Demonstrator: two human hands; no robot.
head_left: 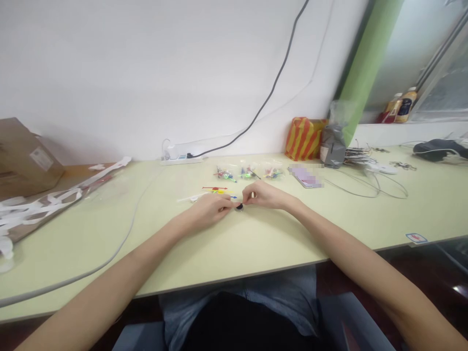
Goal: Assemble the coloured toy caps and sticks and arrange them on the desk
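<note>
A small black round piece [239, 207] with a pale rim sits low over the table between my fingertips. My left hand [210, 210] reaches it from the left, thumb and forefinger closed at its edge. From the right, my right hand [265, 195] comes in with a closed pinch at the upper right of the piece; what is inside that pinch is too small to make out. Just beyond my left hand lie a red arrow-shaped strip [215, 188], a yellow strip [220, 192] and a blue arrow tip [233, 197], partly covered by the hand.
Clear bags of colourful plastic parts [224, 173] lie behind my hands. A phone [307, 176], a striped bag [303, 139] and a grey bag [332, 144] are to the right. A power strip [183, 160] stands by the wall; a cable [124, 239] crosses the left side near a cardboard box [27, 158].
</note>
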